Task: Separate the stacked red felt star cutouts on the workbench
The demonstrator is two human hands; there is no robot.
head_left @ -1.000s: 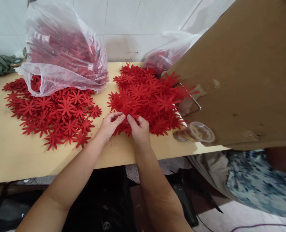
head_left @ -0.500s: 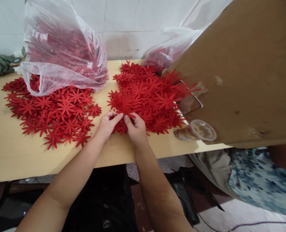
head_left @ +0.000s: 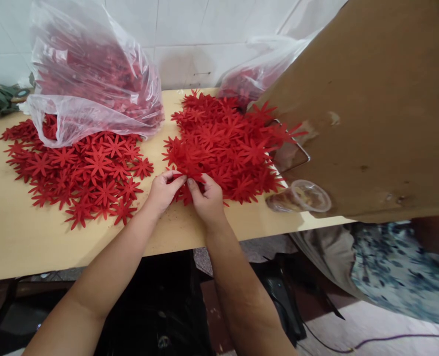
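Note:
Between my two hands is a red flower-shaped cutout (head_left: 192,172) with narrow petals, held near the table's front edge. My left hand (head_left: 166,188) pinches its left side between thumb and fingers. On its other side my right hand (head_left: 207,198) is closed, thumb against the petals. Right behind them lies a heaped pile of similar red cutouts (head_left: 222,141), and its edge blends with the held piece. A second, flatter pile of red flower cutouts (head_left: 96,165) spreads over the table to the left of my hands.
A clear plastic bag (head_left: 100,84) full of red cutouts rests behind the left pile. Another bag (head_left: 245,81) stands at the back. To the right are a plastic cup (head_left: 304,196) lying tilted and a large brown board (head_left: 371,113). A person's patterned clothing (head_left: 401,272) shows at lower right.
My hands keep their pinch on the red flower cutout, whose petals have shifted slightly between my fingers. The whole view has moved a little.

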